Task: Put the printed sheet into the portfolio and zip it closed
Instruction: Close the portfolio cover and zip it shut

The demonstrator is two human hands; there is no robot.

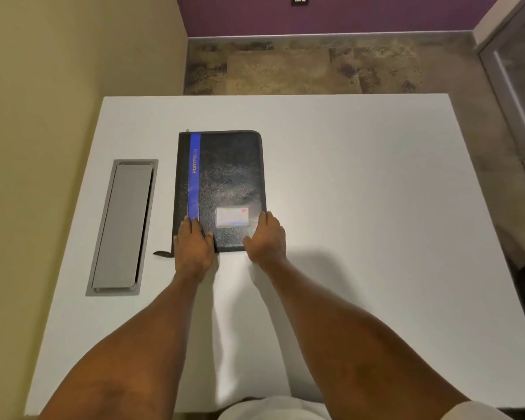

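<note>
Setting: small room with beige wall at 9 o'clock, purple wall at 12 o'clock, mottled brown floor.

Item 1: white rectangular tabletop [361,177], matte, filling most of the view.

Item 2: black textured zip-around portfolio [231,171], lying flat and closed at 11 o'clock from the table's centre. 1 blue vertical stripe [194,177] near its spine carries the gold word "PORTFOLIO". 1 small pale card label [232,217] sits on the cover near the person's edge. A dark zipper pull tab [162,254] trails onto the table at the portfolio's 7 o'clock corner.

Item 3: grey metal rectangular cable hatch [122,227], recessed in the table at 9 o'clock of the portfolio, just beside it.

Item 4: left hand [193,248], fingers extended, flat on the portfolio's near-left corner, gripping nothing.

Item 5: right hand [267,237], fingers extended, laid against the near-right corner.

Printed sheet: not visible.
</note>
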